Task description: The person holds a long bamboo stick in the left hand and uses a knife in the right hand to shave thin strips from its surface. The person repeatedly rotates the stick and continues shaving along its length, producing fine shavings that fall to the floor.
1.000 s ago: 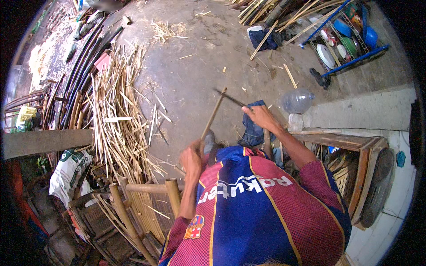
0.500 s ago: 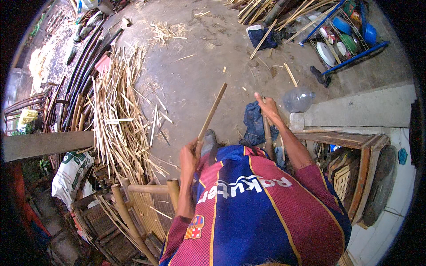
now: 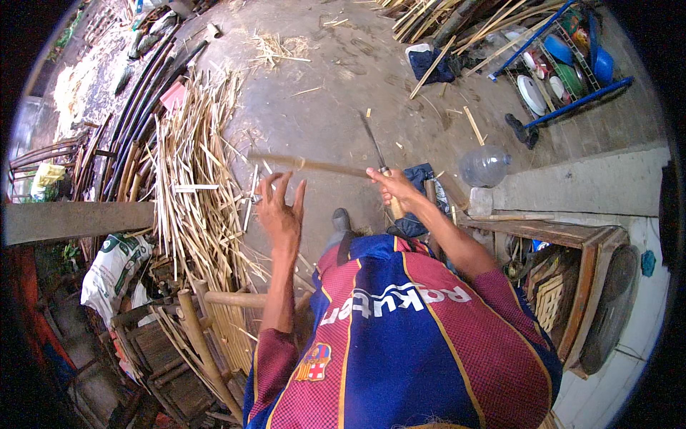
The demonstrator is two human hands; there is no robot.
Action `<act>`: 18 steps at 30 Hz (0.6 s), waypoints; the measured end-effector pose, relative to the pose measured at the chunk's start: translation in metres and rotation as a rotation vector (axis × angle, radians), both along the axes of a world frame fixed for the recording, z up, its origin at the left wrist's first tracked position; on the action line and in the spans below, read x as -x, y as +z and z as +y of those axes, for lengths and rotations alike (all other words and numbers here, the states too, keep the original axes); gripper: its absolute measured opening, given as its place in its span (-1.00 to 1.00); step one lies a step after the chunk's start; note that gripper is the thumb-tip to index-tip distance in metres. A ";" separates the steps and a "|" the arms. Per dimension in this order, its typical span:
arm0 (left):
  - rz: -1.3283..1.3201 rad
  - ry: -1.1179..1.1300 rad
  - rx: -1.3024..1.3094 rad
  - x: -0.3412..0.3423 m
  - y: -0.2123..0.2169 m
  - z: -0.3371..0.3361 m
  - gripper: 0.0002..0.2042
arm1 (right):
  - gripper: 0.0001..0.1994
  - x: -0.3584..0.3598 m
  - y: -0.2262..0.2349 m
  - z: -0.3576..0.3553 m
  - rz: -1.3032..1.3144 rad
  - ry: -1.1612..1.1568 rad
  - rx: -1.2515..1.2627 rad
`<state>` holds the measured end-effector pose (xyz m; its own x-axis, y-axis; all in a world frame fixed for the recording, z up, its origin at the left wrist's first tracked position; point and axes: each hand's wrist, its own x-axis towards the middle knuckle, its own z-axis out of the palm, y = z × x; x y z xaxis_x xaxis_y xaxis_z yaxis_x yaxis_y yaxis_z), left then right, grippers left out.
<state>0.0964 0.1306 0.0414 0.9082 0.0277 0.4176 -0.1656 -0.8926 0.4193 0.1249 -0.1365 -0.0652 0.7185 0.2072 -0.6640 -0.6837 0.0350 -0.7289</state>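
- Both things, knife and bamboo strip, sit in the right hand.
- Left hand: fingers spread, just beside the strip.
- For control, steady the strip well clear of the knife.

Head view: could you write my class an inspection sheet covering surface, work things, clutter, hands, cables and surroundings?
Surface: grey floor, littered with shavings.
Work things: wooden strip, blurred; knife with a pale handle.
Clutter: stick pile to the left; clear bottle to the right.
Right hand: closed around the knife, at the strip's end.
Left hand: open, near the strip; contact unclear.
Cables: nothing seen.
Surroundings: blue rack with dishes, white sack, wooden cabinet.
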 end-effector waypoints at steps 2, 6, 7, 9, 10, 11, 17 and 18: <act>0.362 0.131 0.473 0.010 -0.033 -0.014 -0.64 | -0.57 0.006 -0.002 0.018 0.125 -0.165 -0.176; 0.562 -0.037 1.158 0.008 -0.084 -0.070 -0.66 | -0.60 0.015 0.012 0.056 0.278 -0.327 -0.403; 0.574 -0.043 1.138 0.004 -0.085 -0.070 -0.67 | -0.60 0.016 0.016 0.062 0.279 -0.297 -0.431; 0.592 -0.049 1.101 -0.002 -0.090 -0.068 -0.68 | -0.59 0.022 0.031 0.067 0.306 -0.287 -0.570; 0.541 -0.015 1.190 -0.005 -0.092 -0.065 -0.69 | -0.59 0.024 0.036 0.069 0.320 -0.280 -0.640; 0.492 0.012 1.277 -0.012 -0.093 -0.059 -0.71 | -0.60 0.024 0.036 0.063 0.378 -0.299 -0.647; 0.727 0.041 1.509 -0.003 -0.039 -0.031 -0.77 | -0.51 0.020 0.027 0.015 -0.421 0.245 0.478; 0.746 0.046 1.543 0.001 -0.034 -0.034 -0.74 | -0.50 0.019 0.025 0.009 -0.606 0.347 0.634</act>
